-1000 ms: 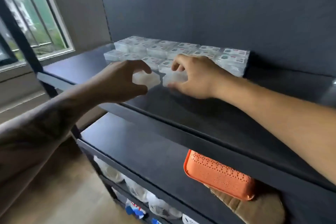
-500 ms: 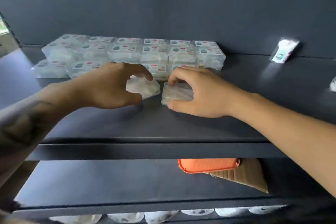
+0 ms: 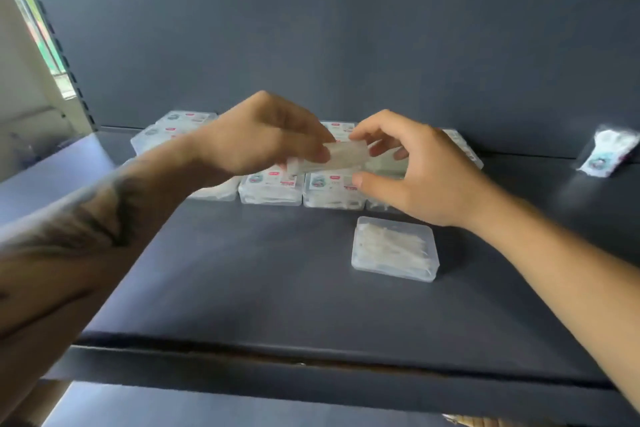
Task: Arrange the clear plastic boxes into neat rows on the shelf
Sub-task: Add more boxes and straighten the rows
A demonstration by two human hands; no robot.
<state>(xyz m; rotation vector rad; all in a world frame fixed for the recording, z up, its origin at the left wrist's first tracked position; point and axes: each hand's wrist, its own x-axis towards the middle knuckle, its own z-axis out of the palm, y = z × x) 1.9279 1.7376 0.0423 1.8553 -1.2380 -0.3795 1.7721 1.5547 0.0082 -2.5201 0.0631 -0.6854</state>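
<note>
Head view:
Shelf (image 3: 242,288): dark blue-grey board w/ a dark back panel behind it; front edge runs across the lower part of the view.
Held box (image 3: 341,156): small clear plastic box, flat, rounded corners, whitish contents blurred by motion; lifted off the shelf, tilted, above the front row of the rows at the back.
Left hand (image 3: 263,135): fingers curled round the held box's left end, gripping it from above; forearm comes in from the lower left edge.
Right hand (image 3: 426,170): thumb below, fingers curved above, at the right end of the held box; looks like a pinch on it, but contact is blurred.
Loose box (image 3: 394,248): same clear flat type, no label showing, pale thin sticks inside; lies flat alone on the shelf, right of centre, nearer the front edge than the rows, just below the right hand, apart from it.
Boxes in rows (image 3: 270,187): clear boxes w/ white labels carrying red & teal marks, side by side & touching, along the shelf's back edge, left of centre to centre; partly hidden by both hands.
Small packet (image 3: 607,152): white w/ a teal mark, at the shelf's far right by the back panel, well apart from the boxes; blurred.
</note>
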